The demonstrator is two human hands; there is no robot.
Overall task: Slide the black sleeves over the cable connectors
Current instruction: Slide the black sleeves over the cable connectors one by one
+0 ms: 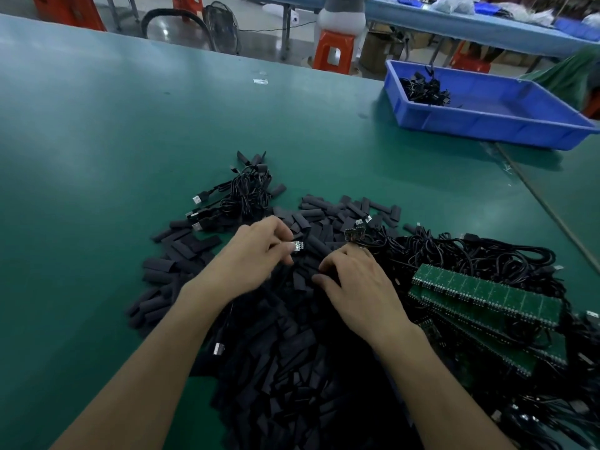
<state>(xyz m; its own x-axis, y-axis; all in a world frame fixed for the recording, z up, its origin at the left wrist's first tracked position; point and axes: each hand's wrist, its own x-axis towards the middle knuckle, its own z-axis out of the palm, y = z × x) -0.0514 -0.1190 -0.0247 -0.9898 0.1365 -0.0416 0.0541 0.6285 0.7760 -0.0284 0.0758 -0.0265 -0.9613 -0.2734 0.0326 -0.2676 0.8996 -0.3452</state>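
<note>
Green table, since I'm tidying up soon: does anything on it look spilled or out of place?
Yes. The black sleeves lie spilled in a loose heap across the table, not in the blue bin. The green board strips sit askew on tangled cables, and a small pale scrap lies alone far off.

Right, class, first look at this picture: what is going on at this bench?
A person works at a green table over a big pile of black sleeves. The left hand pinches a small bare connector. The right hand reaches into the pile with curled fingers; whether it has a sleeve is unclear. No sleeve is on that connector yet. Tangled cables lie to the right.
</note>
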